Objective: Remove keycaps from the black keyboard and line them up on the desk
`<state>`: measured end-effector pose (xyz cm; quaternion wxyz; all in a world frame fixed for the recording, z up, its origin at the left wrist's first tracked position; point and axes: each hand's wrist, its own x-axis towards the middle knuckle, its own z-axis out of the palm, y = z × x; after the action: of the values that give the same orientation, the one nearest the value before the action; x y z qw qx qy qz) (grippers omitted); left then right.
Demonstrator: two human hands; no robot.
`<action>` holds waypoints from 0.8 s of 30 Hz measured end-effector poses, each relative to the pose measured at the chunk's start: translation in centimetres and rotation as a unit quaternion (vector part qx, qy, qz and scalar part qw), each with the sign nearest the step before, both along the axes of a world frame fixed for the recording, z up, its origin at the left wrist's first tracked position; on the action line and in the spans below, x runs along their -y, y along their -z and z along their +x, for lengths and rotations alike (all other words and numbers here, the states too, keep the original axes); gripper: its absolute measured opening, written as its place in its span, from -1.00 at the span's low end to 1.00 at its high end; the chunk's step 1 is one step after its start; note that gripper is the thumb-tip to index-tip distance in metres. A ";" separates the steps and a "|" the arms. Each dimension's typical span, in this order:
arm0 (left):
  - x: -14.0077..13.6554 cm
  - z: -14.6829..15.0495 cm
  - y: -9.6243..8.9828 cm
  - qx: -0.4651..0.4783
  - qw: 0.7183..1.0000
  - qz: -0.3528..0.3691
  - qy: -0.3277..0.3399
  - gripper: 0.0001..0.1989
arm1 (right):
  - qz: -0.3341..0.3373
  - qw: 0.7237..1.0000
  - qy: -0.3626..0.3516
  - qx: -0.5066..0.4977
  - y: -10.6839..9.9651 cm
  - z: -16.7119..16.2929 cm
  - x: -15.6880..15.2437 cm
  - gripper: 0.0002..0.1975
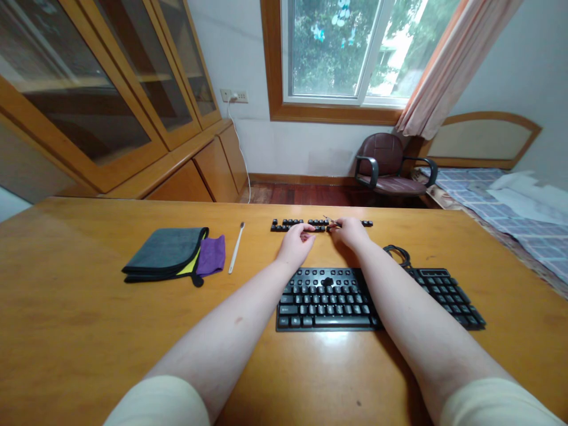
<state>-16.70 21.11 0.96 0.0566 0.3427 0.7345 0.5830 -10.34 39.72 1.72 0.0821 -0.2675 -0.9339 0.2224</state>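
Two rows of loose black keycaps (293, 222) lie along the far side of the desk. My left hand (298, 241) rests at the nearer row, its index finger and thumb apart and nothing visible between them. My right hand (349, 232) is closed at the right part of the rows, around a thin, dark, pointed tool (331, 219); most of it is hidden by the fingers. Below both hands lies a black keyboard (341, 321). Its upper rows show bare switch posts, and a small black piece (327, 282) sits among them. My right forearm covers part of the keyboard.
Left on the desk (89, 331) are a folded grey cloth (166, 248), a purple cloth (212, 255) and a white toothbrush (236, 248). A coiled black cable (399, 255) lies behind the keyboard. Beyond the desk stand a chair (385, 157) and a bed (501, 201).
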 end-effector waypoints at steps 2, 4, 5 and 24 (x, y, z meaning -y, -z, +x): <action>0.0 0.0 0.0 -0.002 1.000 0.000 0.000 -0.83 | -0.002 1.000 -0.001 -0.007 0.1 0.0 0.1 -0.81; 0.0 -0.1 0.1 -0.002 1.000 0.001 -0.002 -0.83 | 0.004 1.000 0.001 -0.016 0.1 0.0 0.2 -0.82; -0.1 -0.1 0.1 -0.002 1.000 0.001 -0.003 -0.83 | 0.006 1.000 0.001 -0.019 0.2 -0.1 0.2 -0.82; 0.0 0.2 -0.1 -0.004 1.000 -0.004 0.002 -0.83 | -0.047 0.949 -0.309 -0.048 -8.1 6.9 3.9 -0.83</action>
<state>-16.53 21.11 1.08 0.0558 0.3463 0.7362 0.5788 -3.40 35.78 9.83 0.0413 0.0421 -0.9541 0.2935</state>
